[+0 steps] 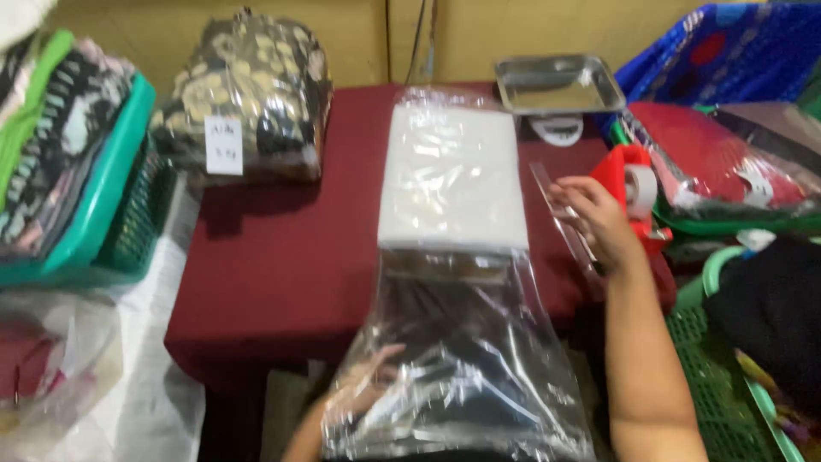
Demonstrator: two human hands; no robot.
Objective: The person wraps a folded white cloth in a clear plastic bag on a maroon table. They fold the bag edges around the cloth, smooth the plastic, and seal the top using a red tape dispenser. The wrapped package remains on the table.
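Your left hand (369,381) grips the open end of the clear bag (453,342), fingers closed on the plastic. The white folded cloth (453,175) already sits deep inside, on the table (282,257). Your right hand (599,218) pinches a strip of tape (560,214), so the bag's mouth looks still unsealed.

clear plastic bag (453,342) w/ white folded cloth (451,175) inside, flat on maroon table, open end hanging off
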